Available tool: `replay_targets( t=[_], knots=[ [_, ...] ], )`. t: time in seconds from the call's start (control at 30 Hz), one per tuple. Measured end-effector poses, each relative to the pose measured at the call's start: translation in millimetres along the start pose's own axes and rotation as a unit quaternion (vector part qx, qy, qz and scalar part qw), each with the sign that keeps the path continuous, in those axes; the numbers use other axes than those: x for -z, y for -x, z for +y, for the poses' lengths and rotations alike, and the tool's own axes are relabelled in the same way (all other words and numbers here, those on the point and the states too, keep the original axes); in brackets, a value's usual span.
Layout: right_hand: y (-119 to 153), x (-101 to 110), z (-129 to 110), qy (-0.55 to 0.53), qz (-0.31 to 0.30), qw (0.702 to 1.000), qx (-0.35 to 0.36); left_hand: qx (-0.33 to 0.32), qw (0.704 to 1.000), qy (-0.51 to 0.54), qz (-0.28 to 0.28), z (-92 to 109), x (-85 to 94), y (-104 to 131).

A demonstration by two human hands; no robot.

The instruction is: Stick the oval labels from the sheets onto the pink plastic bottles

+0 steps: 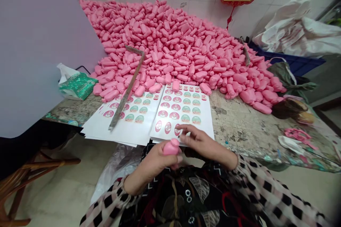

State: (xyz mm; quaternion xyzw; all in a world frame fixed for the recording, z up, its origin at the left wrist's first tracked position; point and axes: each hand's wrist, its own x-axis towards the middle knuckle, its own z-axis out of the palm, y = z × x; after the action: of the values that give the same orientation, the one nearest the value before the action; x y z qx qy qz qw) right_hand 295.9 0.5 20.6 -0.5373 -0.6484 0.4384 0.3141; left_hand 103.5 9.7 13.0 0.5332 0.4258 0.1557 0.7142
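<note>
My left hand (160, 158) is closed around a small pink plastic bottle (171, 148), its neck pointing up and away from me. Beside it, my right hand (195, 138) reaches over the front edge of a sticker sheet (205, 127). Its fingers are apart, and the index fingertip lies at a red oval sticker (177, 128) in the front row. No sticker can be made out in that hand. Rows of pink and green round-topped stickers cover the sheet. Left of it lies a second stack of sticker sheets (144, 131) with a long flat metal bar (128, 92) across it.
A large heap of pink bottles (165, 39) fills the back of the worn table (231, 127). A green tissue pack (77, 85) sits at left, beside a pale panel (45, 49). Pink scissors (298, 135) lie at right, near a blue crate (301, 62) holding white bags (290, 35).
</note>
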Motion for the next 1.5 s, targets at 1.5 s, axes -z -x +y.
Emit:
replay_targets(
  t=[1.5],
  knots=[
    [-30,-20,8,0.280,0.173,0.924,-0.194,-0.137,0.723,-0.661,0.144,-10,-5.0,-24]
  ],
)
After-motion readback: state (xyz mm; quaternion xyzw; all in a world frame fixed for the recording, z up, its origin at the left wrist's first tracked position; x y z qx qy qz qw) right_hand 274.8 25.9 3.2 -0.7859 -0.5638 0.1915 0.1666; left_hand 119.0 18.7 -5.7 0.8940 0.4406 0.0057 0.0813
